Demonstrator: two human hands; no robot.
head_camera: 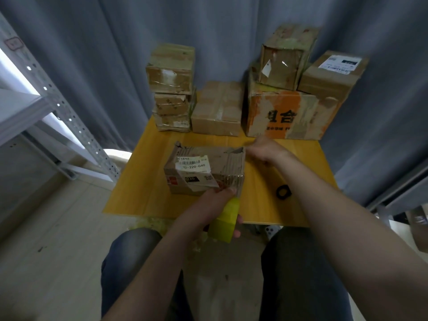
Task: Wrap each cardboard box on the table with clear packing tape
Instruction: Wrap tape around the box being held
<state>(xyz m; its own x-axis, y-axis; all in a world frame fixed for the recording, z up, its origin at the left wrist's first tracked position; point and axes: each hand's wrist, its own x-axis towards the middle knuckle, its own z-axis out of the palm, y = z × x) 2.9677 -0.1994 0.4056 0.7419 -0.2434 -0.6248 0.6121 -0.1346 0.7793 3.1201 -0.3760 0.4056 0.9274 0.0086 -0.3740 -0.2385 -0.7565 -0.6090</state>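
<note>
A worn cardboard box (206, 169) with torn white labels lies in the middle of the yellow table (143, 181). My left hand (217, 200) grips a yellow-green roll of packing tape (225, 222) at the box's near right corner, close to the table's front edge. My right hand (264, 150) sits at the box's far right corner with its fingers curled; what they hold is hidden. Several other cardboard boxes stand at the back: a stack at the left (171, 89), a plain one in the centre (217, 110), and an orange-printed one (282, 112) with two more on top.
A small black ring-shaped object (283, 191) lies on the table to the right of the box. A grey metal shelf frame (69, 117) stands at the left. Blue-grey curtains hang behind the table. My knees are under the front edge.
</note>
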